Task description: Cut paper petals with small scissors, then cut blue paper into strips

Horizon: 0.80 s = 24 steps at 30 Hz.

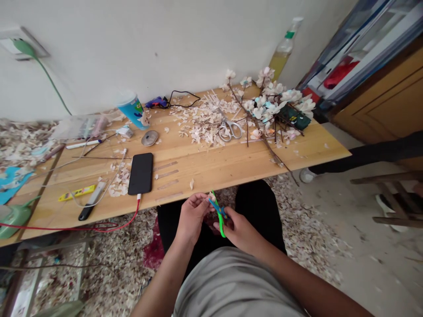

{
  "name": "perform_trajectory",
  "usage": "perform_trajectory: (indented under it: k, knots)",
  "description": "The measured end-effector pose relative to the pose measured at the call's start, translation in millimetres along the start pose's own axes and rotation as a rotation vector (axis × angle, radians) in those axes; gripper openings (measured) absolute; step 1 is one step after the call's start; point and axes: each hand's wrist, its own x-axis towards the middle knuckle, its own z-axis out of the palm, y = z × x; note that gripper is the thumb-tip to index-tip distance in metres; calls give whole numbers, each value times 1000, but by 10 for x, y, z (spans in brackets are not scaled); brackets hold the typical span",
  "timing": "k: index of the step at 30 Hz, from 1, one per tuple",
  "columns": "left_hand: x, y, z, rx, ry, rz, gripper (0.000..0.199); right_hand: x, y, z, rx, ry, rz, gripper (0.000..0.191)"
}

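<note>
Over my lap, just off the table's front edge, my right hand (236,226) is closed around small scissors (220,218) with bright green and blue parts. Their upper end meets the fingertips of my left hand (194,212). Those fingers pinch a small pale piece (212,197) that looks like a petal or flower bit; most of it is hidden. On the table beyond my hands lies a single pale petal-like flake (191,183). Farther back, silver scissors (230,130) rest against a pile of pale flakes (206,121).
Branches with white blossoms (264,103) lie at the table's right end, one stem overhanging the edge. A phone (140,173) with a red cable, a box cutter (92,200), a yellow tool (76,193) and a blue cup (134,110) are leftward. Flakes cover the floor (297,220).
</note>
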Motion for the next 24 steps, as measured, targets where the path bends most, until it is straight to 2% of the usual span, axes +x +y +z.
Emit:
perform_trajectory:
  k: [10, 19, 22, 24]
  knots:
    - [64, -87, -49, 68, 38, 32, 31, 18, 74, 27, 105, 24, -23, 21]
    - [140, -158, -89, 112, 55, 30, 27, 55, 160, 38, 77, 78, 25, 24]
    - [118, -144, -135, 92, 71, 10, 29, 68, 181, 23, 162, 100, 49, 27]
    - [86, -126, -159, 108, 64, 4, 29, 69, 193, 23, 258, 159, 42, 27]
